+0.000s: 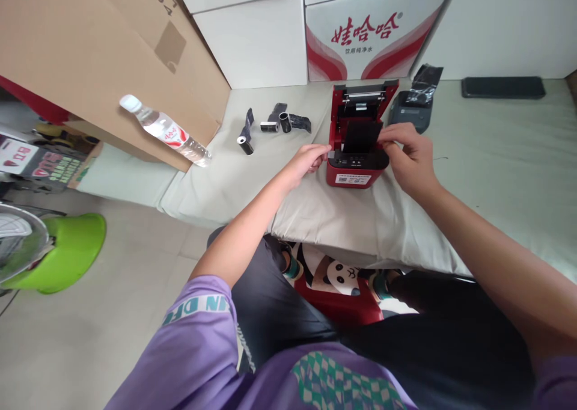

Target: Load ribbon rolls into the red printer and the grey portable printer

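Note:
A red and black label printer (349,177) stands on the cloth in front of me, its lid (364,100) raised. Out of its bay rises a strip of black paper (360,137), slightly tilted. My left hand (311,157) is closed, with thumb and fingertips gripping the printer's left edge. On the other side my right hand (412,157) is closed in a pinch, its fingertips at the right edge of the black strip. What lies between those fingertips is partly hidden.
Several small black rolls (246,145) lie left of the printer. Behind my right hand is a dark grey device (411,110) with a crinkled black strip. A black flat case (503,88), a water bottle (166,130), a cardboard box (112,49) and white cartons (374,34) surround the surface.

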Available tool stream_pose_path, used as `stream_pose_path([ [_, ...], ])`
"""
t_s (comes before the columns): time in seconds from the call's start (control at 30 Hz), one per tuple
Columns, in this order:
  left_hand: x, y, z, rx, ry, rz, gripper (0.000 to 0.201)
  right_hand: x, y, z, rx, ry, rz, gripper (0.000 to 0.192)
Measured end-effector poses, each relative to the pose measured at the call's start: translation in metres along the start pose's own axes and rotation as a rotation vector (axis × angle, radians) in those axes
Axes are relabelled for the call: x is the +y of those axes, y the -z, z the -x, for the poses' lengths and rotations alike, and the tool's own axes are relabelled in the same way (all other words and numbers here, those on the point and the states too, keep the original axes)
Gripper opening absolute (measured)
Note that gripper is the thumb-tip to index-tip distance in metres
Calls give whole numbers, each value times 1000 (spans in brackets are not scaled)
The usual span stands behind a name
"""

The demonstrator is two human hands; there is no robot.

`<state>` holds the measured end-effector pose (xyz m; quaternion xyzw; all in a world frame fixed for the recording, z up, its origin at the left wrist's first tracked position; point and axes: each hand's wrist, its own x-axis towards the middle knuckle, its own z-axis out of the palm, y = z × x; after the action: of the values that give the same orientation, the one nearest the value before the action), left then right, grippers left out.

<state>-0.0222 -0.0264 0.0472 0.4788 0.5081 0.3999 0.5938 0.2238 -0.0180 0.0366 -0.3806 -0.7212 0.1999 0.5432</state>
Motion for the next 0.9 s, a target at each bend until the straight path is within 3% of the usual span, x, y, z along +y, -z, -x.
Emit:
stream_pose_path([
  [0.1, 3, 0, 2, -10, -3, 3, 40, -4, 3, -1, -24, 9, -95, 21],
  [0.4, 5, -2, 4, -14, -5, -23, 33, -20, 31, 0, -117, -235, -277, 33],
  [0.57, 4, -5, 3, 11, 34, -29, 32, -10, 18, -28, -199, -430, -380, 26],
  [0.67, 5, -6, 4, 12, 39, -35, 32, -4, 6, -58, -321, -521, -233, 18],
  [0.77, 5, -6, 4, 14, 38, -34, 32, -5, -3, -86, -536, -504, 88, 14],
  [0.9, 8, -8, 7, 24, 44, -27, 32, -15, -16, -105, -930, -252, 527, 15],
])
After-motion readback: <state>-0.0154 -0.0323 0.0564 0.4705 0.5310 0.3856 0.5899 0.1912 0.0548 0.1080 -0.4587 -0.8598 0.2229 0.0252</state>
